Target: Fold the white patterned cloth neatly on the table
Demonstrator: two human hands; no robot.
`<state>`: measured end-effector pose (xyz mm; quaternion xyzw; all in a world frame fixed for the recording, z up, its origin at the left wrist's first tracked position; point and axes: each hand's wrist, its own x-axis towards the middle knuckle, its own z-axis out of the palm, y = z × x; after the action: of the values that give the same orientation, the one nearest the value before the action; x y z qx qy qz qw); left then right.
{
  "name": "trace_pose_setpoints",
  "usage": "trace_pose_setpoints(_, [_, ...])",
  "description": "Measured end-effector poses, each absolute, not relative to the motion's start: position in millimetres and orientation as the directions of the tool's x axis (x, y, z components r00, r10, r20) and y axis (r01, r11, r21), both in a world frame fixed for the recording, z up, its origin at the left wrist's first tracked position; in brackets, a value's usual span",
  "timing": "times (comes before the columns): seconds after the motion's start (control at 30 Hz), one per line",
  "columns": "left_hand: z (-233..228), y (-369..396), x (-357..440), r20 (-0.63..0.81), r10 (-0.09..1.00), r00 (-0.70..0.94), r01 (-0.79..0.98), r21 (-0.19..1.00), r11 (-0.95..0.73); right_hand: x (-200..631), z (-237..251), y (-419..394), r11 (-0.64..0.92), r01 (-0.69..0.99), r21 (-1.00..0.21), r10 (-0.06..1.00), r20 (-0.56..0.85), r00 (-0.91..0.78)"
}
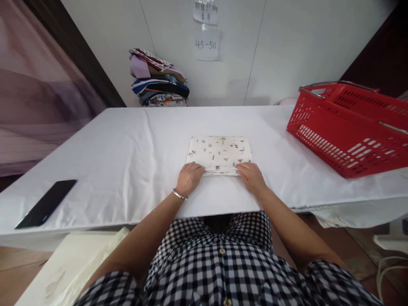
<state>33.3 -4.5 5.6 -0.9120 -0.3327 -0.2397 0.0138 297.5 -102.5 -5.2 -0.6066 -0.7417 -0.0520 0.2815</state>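
A folded white cloth (219, 152) with small printed plants and animals lies flat on the white-covered table (159, 144), in front of my body. At its near left corner my left hand (190, 176) has its fingers closed on the edge. My right hand (250, 176) grips the near right corner the same way, fingertips on top of the fabric. Several folded layers show along the near edge between the hands. Both thumbs are mostly hidden.
A red plastic basket (344, 127) with metal handles stands at the right. On the left lies a black phone (46, 204). A stack of folded clothes (159, 80) sits against the wall behind the table. Paper signs (208, 44) hang on the wall.
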Motion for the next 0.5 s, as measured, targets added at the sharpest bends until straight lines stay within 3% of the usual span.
trace_pose_setpoints(0.27, [1,-4,24,0.444,0.564,0.696,0.574,0.127,-0.809,297,-1,-109,0.301,0.919,-0.253,0.885,0.432,-0.171])
trace_pose_setpoints(0.5, [16,-16,44,0.366,0.499,0.786,0.528,0.024,-0.849,290,-3,-108,0.281,0.955,-0.093,0.903,0.362,-0.23])
